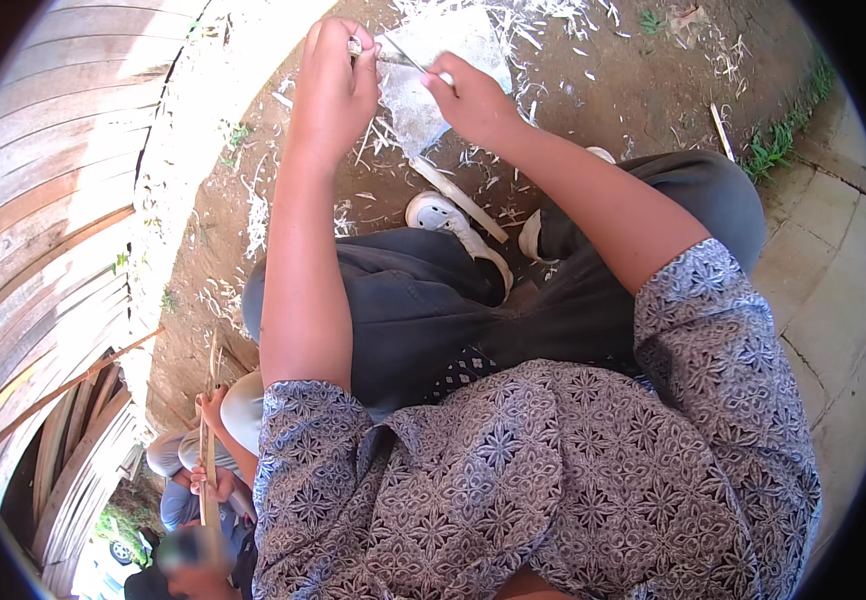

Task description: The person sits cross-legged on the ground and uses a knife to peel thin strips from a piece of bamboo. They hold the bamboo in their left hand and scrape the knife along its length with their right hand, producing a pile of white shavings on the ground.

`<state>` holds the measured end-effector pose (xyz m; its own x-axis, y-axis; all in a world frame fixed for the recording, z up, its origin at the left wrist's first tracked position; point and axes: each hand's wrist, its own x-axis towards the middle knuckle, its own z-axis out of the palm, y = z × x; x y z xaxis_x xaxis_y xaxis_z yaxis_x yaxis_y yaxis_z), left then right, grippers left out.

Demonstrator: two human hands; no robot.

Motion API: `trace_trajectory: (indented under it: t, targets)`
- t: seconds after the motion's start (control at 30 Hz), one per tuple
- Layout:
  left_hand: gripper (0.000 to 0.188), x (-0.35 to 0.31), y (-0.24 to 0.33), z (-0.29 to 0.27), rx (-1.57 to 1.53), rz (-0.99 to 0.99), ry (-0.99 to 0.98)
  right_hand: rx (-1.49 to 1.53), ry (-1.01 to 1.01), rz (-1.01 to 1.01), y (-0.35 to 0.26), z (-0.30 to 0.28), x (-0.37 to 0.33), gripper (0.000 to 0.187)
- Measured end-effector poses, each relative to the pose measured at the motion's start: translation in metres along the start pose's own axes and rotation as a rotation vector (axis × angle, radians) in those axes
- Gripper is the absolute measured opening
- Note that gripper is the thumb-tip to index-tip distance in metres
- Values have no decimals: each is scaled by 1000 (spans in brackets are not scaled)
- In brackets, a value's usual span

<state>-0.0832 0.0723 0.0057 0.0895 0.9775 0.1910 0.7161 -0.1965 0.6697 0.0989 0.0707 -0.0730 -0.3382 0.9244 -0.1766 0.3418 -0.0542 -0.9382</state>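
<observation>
My left hand [338,80] clasps a pale wooden piece [355,46], my right hand [471,100] a thin blade [405,54]; shavings [257,228] lie around them, how much remains I can't tell.

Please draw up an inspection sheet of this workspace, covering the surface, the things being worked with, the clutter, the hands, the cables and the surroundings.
Surface: brown bare ground, with a pale sheet beneath the hands.
Job's things: a thin dark blade and a pale piece, its full shape partly hidden.
Clutter: pale shavings scattered about; a flat wooden strip near a white shoe.
Hands: left hand closed around the pale piece; right hand gripping the blade.
Cables: nothing seen.
Surroundings: wooden planks at left, paving at right, another person's hand on a long wooden piece at lower left.
</observation>
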Motion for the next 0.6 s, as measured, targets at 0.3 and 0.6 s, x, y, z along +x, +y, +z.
trace_trajectory:
  t: [0.3,0.6]
  targets:
    - [8,1,8,-1,-98,-98,-50,-170,-18,77,51,-7,9,23]
    - [8,0,-10,-7,62,60,8,-71,25,53,-10,3,-2,25]
